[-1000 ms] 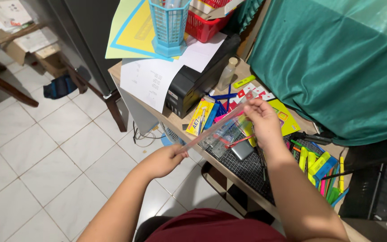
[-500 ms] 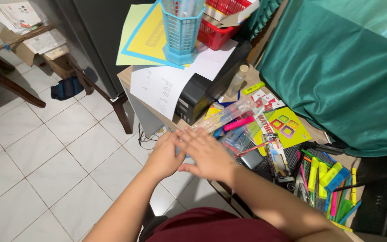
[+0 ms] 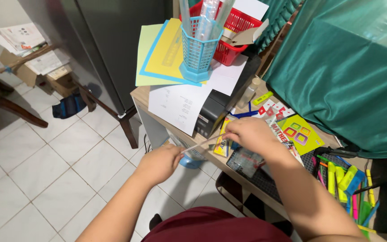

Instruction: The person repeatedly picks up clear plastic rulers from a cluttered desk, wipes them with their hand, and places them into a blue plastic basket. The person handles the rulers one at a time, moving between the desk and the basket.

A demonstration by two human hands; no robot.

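Observation:
My left hand (image 3: 157, 163) and my right hand (image 3: 251, 134) each grip one end of a thin clear plastic ruler (image 3: 201, 144), held level over the front edge of the wooden desk (image 3: 142, 96). The left hand is off the desk over the tiled floor. The right hand hovers above a clear packet (image 3: 247, 161) and colourful stationery packs (image 3: 222, 139) lying on a black cutting mat (image 3: 269, 186). How the ruler's right end sits under my fingers is hidden.
A blue mesh holder (image 3: 198, 54) with rulers stands on yellow and blue paper (image 3: 162, 54), with a red basket (image 3: 231, 38) behind. A black box (image 3: 209, 116), highlighters and pens (image 3: 348, 188), and a green cloth-covered bulk (image 3: 346, 76) crowd the desk. A chair (image 3: 5, 105) is at the left.
My hands were together at the desk edge half a second ago; now they have drawn apart, the left back toward me, the right over the stationery, with the ruler stretched between them.

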